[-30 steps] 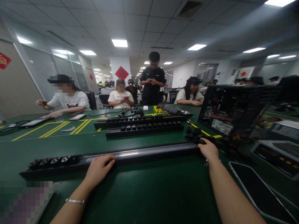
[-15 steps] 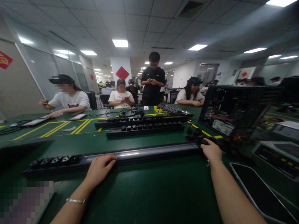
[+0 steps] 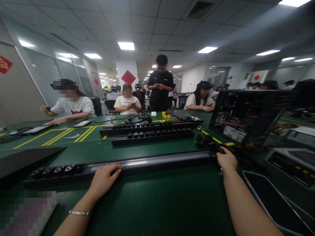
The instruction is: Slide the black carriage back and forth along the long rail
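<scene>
A long black power strip (image 3: 152, 161) lies across the green table in front of me, with several sockets showing at its left end. My left hand (image 3: 104, 178) rests on the strip's near edge, fingers curled over the top. At the strip's right end, my right hand (image 3: 226, 159) touches a clump of black plugs and cable (image 3: 209, 142). Whether the fingers grip one of them is hidden.
Two more black power strips (image 3: 152, 136) lie farther back. An open computer case (image 3: 246, 114) stands at the right. A dark tablet (image 3: 273, 203) lies near my right forearm, and a dark flat panel (image 3: 24, 159) sits at the left. Several people sit or stand beyond the table.
My right hand has slid a little to the right, off the strip's end toward the plugs. A dark flat panel has come into view at the left. My left hand has stayed put.
</scene>
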Motion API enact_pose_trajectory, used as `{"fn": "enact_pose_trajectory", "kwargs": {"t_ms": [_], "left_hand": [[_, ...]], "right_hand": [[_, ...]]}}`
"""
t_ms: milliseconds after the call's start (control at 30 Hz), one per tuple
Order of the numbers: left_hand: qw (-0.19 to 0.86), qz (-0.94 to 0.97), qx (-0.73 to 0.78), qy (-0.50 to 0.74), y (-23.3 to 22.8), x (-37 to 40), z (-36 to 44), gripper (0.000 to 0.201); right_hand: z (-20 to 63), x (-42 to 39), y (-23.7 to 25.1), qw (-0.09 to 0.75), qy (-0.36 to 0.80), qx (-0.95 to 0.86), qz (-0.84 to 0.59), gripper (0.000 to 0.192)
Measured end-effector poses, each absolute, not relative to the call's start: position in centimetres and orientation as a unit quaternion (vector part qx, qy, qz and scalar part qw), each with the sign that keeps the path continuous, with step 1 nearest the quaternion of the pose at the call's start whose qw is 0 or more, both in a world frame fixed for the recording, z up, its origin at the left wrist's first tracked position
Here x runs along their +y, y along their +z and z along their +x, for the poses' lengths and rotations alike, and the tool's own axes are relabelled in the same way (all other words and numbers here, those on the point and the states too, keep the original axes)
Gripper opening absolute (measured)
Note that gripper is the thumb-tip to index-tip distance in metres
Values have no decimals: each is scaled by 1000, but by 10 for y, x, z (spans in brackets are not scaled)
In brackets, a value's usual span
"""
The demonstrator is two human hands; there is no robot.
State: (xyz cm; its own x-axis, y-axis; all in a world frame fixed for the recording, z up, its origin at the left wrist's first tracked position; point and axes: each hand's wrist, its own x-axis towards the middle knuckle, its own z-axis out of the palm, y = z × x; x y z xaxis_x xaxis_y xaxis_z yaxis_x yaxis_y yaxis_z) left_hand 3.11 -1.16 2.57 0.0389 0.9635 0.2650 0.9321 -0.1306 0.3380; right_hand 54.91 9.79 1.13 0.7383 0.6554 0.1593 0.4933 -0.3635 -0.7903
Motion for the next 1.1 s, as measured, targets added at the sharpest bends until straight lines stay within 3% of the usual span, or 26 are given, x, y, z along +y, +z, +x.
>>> {"fn": "enact_pose_trajectory", "kwargs": {"t_ms": [400, 533, 733, 933, 1100], "left_hand": [[42, 717, 653, 241, 28, -12, 32, 38], [-40, 683, 677, 271, 28, -12, 30, 37], [-178, 519, 791, 270, 30, -16, 15, 40], [-121, 406, 855, 299, 25, -20, -8, 57], [-91, 401, 861, 301, 24, -20, -17, 63]], "right_hand": [[551, 97, 10, 512, 72, -303, -801, 59], [544, 96, 15, 516, 90, -293, -800, 67], [546, 102, 9, 431, 96, -321, -838, 61], [540, 100, 9, 375, 75, -366, -848, 58], [513, 89, 19, 398, -60, -406, -820, 49]]}}
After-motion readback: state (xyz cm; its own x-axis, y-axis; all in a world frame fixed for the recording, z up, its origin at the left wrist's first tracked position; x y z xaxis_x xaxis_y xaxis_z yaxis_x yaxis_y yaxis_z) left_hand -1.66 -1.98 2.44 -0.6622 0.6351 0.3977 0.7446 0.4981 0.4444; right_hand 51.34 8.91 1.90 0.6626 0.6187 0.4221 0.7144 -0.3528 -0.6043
